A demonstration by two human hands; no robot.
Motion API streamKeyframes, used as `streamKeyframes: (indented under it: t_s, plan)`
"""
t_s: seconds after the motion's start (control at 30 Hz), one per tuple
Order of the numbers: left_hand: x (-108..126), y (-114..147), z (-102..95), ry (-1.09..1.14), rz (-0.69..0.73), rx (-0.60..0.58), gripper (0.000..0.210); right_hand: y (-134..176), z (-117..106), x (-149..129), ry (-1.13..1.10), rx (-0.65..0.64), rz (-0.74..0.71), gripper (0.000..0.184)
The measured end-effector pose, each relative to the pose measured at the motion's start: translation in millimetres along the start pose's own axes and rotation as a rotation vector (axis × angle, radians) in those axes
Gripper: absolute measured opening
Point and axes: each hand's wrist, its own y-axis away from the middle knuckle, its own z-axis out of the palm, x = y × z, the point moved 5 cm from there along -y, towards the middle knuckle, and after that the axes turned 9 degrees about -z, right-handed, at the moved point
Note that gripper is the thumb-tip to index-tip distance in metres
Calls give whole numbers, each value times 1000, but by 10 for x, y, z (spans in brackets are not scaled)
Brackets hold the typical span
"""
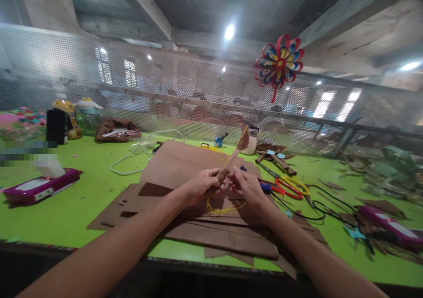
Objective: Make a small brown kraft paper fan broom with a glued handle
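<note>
My left hand is closed round the lower end of a rolled brown cardboard piece, which slants up to the right and ends in a jagged, leaf-like tip. Beside it, my right hand has its fingertips pinched together; what they grip is too small to make out. Yellow thread hangs in loops below my hands, and more of it runs behind the roll. Under both hands lie stacked brown cardboard sheets, some with slots cut in them.
Scissors with orange and yellow handles and a black cable lie to the right. A purple tissue box stands left. Behind are a small blue pot, a jar and a white cable. A perforated screen borders the green table.
</note>
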Motion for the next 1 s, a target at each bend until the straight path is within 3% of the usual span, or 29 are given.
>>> streamKeyframes:
  t_s: [0.3, 0.5, 0.7, 1.0]
  plan:
    - [-11, -25, -47, 60, -47, 35, 15, 32, 46, -39, 113, -64, -59, 47]
    - [-26, -40, -96, 5, 16, 64, 24, 58, 96, 10, 112, -155, -40, 45]
    - [-18, -42, -91, 61, 37, 41, 24, 60, 88, -49, 154, -123, -96, 46]
    - [-55, -44, -39, 139, -4, 7, 23, 65, 120, 14, 12, -133, 49, 50]
